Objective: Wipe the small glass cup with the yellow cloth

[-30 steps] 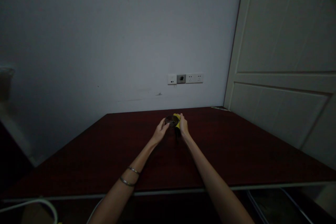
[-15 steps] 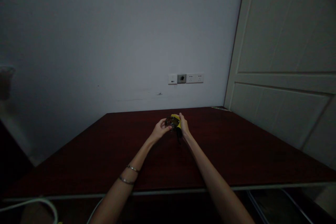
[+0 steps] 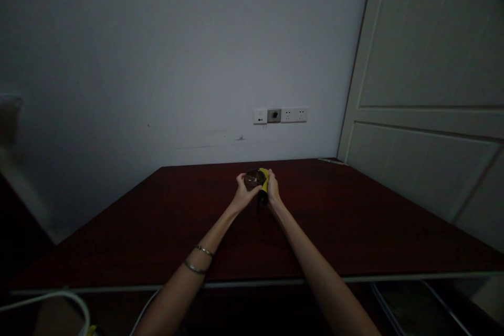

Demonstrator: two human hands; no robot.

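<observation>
Both my arms reach out over a dark red table (image 3: pixel 354 231). My left hand (image 3: pixel 243 195) is closed round a small clear glass bowl (image 3: pixel 252 179) and tilts it up off the table. My right hand (image 3: pixel 272 192) presses a yellow cloth (image 3: pixel 264 180) against the bowl's right side, fingers closed on the cloth. Something dark hangs below the cloth between my hands; I cannot make it out. Two thin bangles (image 3: pixel 199 259) sit on my left forearm.
The table stands against a white wall with a row of sockets (image 3: pixel 280 115). A pale panelled door (image 3: pixel 429 94) is at the right. A white cable (image 3: pixel 51 299) loops below the table's near edge at the lower left. The room is dim.
The bowl has been lifted and tilted toward me by my left hand. My right hand with the yellow cloth has shifted slightly left against it.
</observation>
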